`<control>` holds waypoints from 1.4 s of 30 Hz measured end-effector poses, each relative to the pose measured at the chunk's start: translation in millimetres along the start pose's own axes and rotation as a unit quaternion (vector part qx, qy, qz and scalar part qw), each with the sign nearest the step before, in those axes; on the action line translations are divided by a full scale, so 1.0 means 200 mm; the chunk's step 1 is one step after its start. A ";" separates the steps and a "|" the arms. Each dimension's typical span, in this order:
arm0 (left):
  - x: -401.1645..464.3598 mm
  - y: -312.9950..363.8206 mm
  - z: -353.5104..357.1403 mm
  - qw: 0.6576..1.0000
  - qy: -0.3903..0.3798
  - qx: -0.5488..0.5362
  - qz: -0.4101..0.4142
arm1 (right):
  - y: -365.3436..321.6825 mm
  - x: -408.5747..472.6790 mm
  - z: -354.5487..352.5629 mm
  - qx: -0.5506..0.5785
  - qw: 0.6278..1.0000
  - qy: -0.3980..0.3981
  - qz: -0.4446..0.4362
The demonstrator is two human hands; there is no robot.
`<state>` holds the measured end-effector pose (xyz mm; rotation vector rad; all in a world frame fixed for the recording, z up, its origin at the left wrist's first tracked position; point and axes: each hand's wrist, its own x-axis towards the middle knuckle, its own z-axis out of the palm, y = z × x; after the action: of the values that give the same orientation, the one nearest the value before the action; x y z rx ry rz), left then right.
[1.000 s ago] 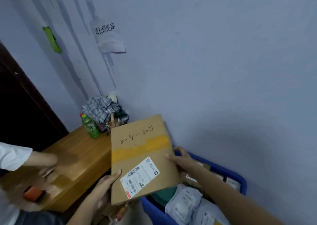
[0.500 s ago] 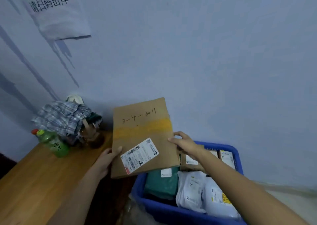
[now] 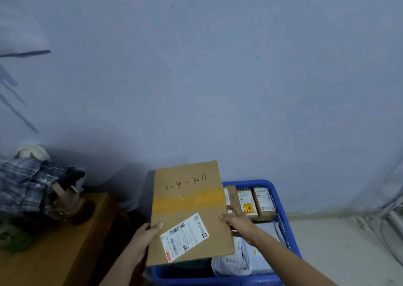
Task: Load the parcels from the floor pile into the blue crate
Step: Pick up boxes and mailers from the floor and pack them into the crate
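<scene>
left hand point(image 3: 142, 240) and right hand point(image 3: 236, 220) grip a flat cardboard parcel point(image 3: 188, 209) by its edges, blue crate point(image 3: 281, 218) beneath.

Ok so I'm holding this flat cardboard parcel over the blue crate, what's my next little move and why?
Probably lower the flat cardboard parcel flat onto the white bags at the near end of the blue crate. Both the left hand and right hand grip its edges above the crate, and the small boxes already fill the far end.
</scene>
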<state>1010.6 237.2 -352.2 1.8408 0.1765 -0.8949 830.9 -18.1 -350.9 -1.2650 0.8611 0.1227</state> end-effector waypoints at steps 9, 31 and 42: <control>0.14 -0.24 0.03 0.982 0.159 0.077 -0.071 | 0.19 0.27 0.14 -0.105 0.994 -0.016 0.014; 0.87 -0.52 0.05 0.947 0.107 0.283 -0.110 | 0.67 0.92 0.29 -0.237 0.967 0.074 0.052; 0.94 -0.59 0.10 0.930 0.063 0.346 -0.108 | 0.76 0.99 0.31 -0.369 0.921 0.120 0.016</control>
<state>1075.8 222.5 -566.2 2.5779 0.1563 -1.0771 917.9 15.9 -590.5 -2.0036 1.0941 0.3482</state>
